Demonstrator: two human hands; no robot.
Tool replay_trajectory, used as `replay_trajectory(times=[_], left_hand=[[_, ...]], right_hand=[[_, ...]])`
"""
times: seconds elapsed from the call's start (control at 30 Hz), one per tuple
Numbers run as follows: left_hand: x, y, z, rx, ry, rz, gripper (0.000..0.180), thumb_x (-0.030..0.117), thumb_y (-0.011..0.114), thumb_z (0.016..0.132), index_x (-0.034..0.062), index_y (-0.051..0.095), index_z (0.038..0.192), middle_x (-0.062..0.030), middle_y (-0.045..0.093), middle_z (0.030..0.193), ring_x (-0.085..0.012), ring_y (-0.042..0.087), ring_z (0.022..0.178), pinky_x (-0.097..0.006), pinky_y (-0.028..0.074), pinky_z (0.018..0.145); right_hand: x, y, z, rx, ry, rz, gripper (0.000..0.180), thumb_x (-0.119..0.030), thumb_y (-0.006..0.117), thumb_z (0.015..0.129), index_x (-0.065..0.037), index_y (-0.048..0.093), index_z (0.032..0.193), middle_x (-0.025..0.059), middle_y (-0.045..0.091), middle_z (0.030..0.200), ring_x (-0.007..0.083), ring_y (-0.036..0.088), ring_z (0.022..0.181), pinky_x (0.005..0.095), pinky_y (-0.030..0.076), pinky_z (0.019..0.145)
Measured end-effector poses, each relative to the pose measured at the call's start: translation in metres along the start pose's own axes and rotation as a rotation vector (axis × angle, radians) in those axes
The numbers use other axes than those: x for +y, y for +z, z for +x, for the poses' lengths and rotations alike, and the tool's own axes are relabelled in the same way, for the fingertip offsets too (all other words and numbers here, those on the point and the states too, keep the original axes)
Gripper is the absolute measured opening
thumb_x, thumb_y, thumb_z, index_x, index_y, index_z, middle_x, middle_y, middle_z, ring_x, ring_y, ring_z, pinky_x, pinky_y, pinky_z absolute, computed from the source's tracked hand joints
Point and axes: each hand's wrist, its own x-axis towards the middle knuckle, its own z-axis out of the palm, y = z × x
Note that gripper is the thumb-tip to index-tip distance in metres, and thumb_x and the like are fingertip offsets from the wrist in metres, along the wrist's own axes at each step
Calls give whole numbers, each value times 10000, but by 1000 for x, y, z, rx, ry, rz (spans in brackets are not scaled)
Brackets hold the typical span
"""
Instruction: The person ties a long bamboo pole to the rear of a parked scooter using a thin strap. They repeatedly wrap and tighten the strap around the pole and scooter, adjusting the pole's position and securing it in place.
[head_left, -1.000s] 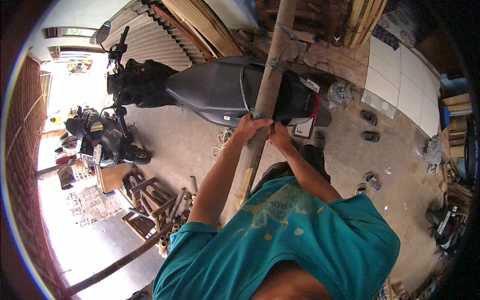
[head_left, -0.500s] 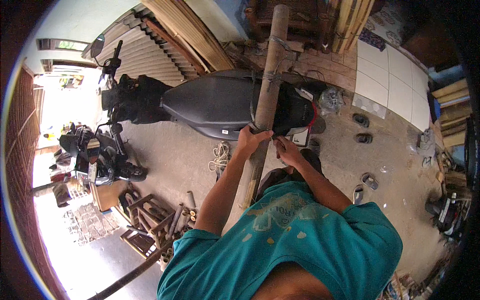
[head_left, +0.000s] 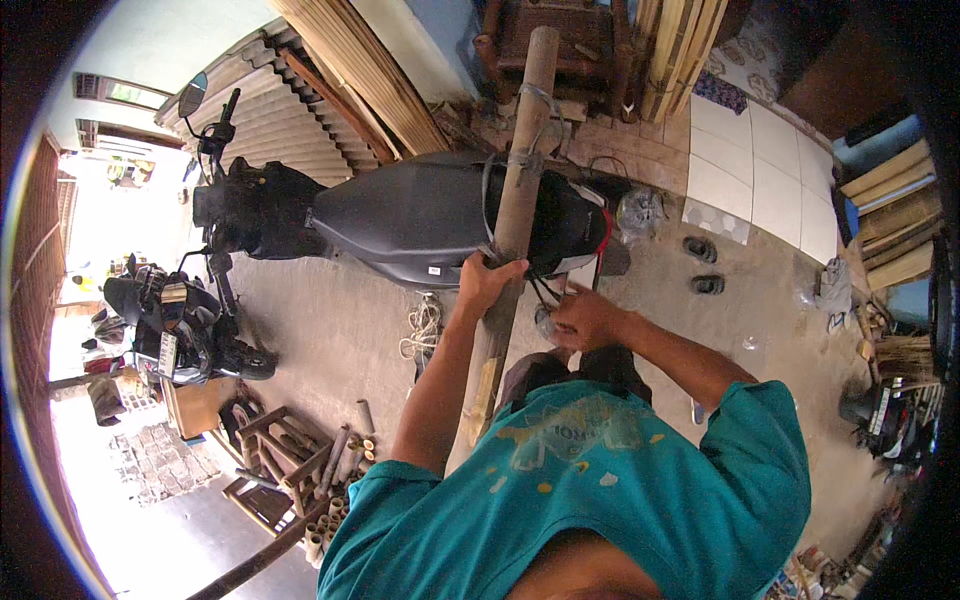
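Note:
A long bamboo pole (head_left: 516,190) lies across the seat of a black scooter (head_left: 420,215), tied to it with grey straps. My left hand (head_left: 487,281) is closed around the pole at its near part, where a strap wraps it. To the right of the pole, my right hand (head_left: 580,318) is beside the scooter's rear, fingers curled on thin dark cords; its grip is partly hidden. My teal shirt fills the lower middle of the view.
A second motorcycle (head_left: 170,325) stands at the left. A coil of rope (head_left: 425,330) lies on the concrete floor. Short bamboo pieces and a wooden frame (head_left: 290,460) lie at lower left. Sandals (head_left: 705,268) and white tiles (head_left: 770,180) lie to the right. Bamboo bundles lean at the back.
My right hand has come off the pole and moved down and right to the cords beside the scooter. My left hand stays on the pole. The view has shifted slightly.

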Motion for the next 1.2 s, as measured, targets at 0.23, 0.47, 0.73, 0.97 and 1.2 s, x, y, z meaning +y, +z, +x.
replay_trajectory(times=[0.23,0.47,0.73,0.97,1.2], left_hand=[[-2,5,5,1,2,-53,627,382,850,637,-88,648,1001,-173,685,900,-245,660,817,-359,509,743],[2,2,-6,60,-56,-58,605,343,844,659,-67,629,1048,-136,673,905,-229,642,784,-359,512,722],[-12,4,5,8,45,-127,640,372,840,650,-87,608,1031,-138,655,885,-229,633,792,-350,503,719],[-3,7,-1,-26,-7,-115,637,386,840,647,-81,622,1021,-140,659,898,-227,631,798,-349,502,720],[2,10,0,-7,43,-99,579,375,829,657,-59,647,995,-114,665,874,-218,630,790,-348,502,731]], right_hand=[[-4,47,-54,-195,598,878,611,-513,551,918,7,479,1230,218,624,1046,371,658,869,501,518,844],[77,164,-150,1812,-40,2470,619,-384,490,964,-27,321,1440,197,586,1106,304,606,926,462,509,916],[45,193,-363,-221,1364,1347,795,-623,466,912,31,474,1363,259,494,1348,351,485,1272,441,478,1001],[93,147,-145,448,1061,632,785,-516,583,895,-11,345,1446,250,382,1471,375,365,1373,420,339,1103],[7,94,62,741,582,802,518,-476,577,913,-45,582,1201,227,652,1062,391,641,991,461,508,843]])
